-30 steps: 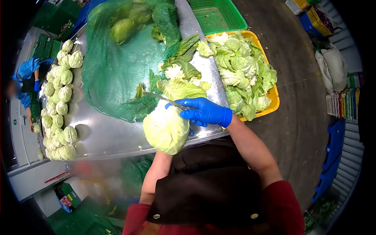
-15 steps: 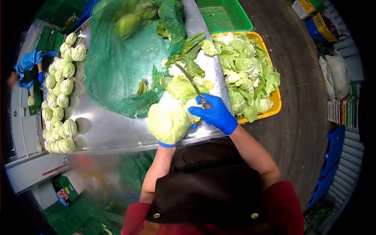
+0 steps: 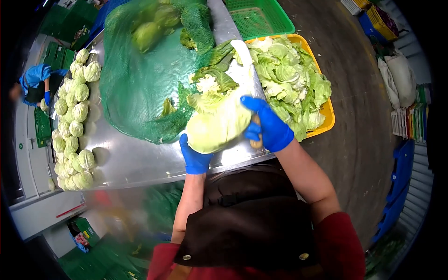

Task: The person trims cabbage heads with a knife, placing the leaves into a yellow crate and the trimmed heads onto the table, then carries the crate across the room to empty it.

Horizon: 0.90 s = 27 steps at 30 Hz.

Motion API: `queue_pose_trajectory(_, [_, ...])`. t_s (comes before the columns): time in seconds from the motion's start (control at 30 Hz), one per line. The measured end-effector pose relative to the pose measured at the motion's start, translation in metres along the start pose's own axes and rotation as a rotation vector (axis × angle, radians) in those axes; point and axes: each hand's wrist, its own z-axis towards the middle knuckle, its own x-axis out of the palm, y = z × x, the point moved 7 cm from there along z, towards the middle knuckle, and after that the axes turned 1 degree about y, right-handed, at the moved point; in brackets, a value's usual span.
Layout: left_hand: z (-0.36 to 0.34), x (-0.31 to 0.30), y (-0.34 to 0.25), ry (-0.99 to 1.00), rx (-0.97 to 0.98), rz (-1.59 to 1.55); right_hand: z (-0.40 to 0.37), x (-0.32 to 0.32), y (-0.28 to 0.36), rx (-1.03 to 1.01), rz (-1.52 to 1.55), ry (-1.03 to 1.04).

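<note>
**Steel counter in a produce shed, with gloved hands lifting a cabbage**

Steel counter [image 3: 135, 158] fills the middle of the head-camera view, seen from above, with a grey concrete floor to the right.

At its near edge, a pale green cabbage [image 3: 217, 123] is held just above the metal, between two hands in blue gloves. The left hand [image 3: 193, 156] cups the cabbage from below on its lower left side, with the fingers wrapped against it. The right hand [image 3: 267, 123] is clenched around the tan handle of a knife [image 3: 255, 138], and its forefinger reaches up against the cabbage's right side. The blade cannot be made out.

Loose outer leaves [image 3: 214, 79] lie on the counter just beyond the cabbage. Behind them, a green mesh sack [image 3: 140, 84] sprawls across the counter with more heads inside. A row of trimmed cabbages [image 3: 72, 116] lines the counter's far left edge.

Off the counter's right side, a yellow crate [image 3: 328, 114] is heaped with discarded leaves, and a green crate [image 3: 256, 18] stands just beyond it.

At the far left another person [image 3: 35, 81] in blue clothing works, well apart. A small green sticker [image 3: 18, 146] on the grey unit below that person is too small to read.
</note>
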Motion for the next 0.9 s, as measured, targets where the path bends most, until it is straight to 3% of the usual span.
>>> queue_pose_trajectory(0.07, [0.002, -0.010, 0.005, -0.053, -0.030, 0.031, 0.016, -0.017, 0.012, -0.056, 0.160, -0.053])
queue_pose_trajectory(0.13, [-0.001, -0.016, 0.008, -0.101, -0.051, 0.021, 0.040, -0.050, 0.027, -0.197, 0.274, 0.161])
queue_pose_trajectory(0.2, [-0.003, -0.020, 0.005, -0.097, -0.020, 0.034, 0.038, -0.073, 0.045, -0.381, 0.107, -0.070])
queue_pose_trajectory(0.3, [-0.007, -0.016, -0.002, -0.098, 0.036, 0.109, 0.035, -0.100, 0.010, -0.175, 0.076, -0.122])
queue_pose_trajectory(0.4, [-0.005, -0.013, -0.006, -0.044, 0.051, 0.247, 0.021, -0.091, -0.025, -0.151, -0.315, -0.018])
queue_pose_trajectory(0.5, [-0.004, -0.015, -0.003, -0.050, 0.010, 0.245, 0.022, -0.075, -0.028, -0.257, -0.471, -0.117])
queue_pose_trajectory(0.6, [-0.009, -0.024, 0.003, -0.106, -0.057, 0.153, 0.037, -0.098, -0.035, -0.066, -0.868, -0.246])
queue_pose_trajectory(0.67, [-0.015, -0.024, 0.008, -0.063, -0.110, 0.115, 0.039, -0.103, -0.050, 0.200, -1.075, -0.178])
queue_pose_trajectory(0.8, [-0.021, -0.009, 0.002, 0.084, -0.119, 0.288, 0.092, -0.120, -0.099, 0.096, -1.334, 0.034])
queue_pose_trajectory(0.83, [-0.021, -0.008, -0.002, 0.112, -0.102, 0.317, 0.112, -0.129, -0.112, -0.296, -1.606, 0.169])
queue_pose_trajectory(0.9, [-0.024, -0.007, -0.012, 0.137, -0.044, 0.377, 0.122, -0.146, -0.103, 0.042, -1.185, -0.021])
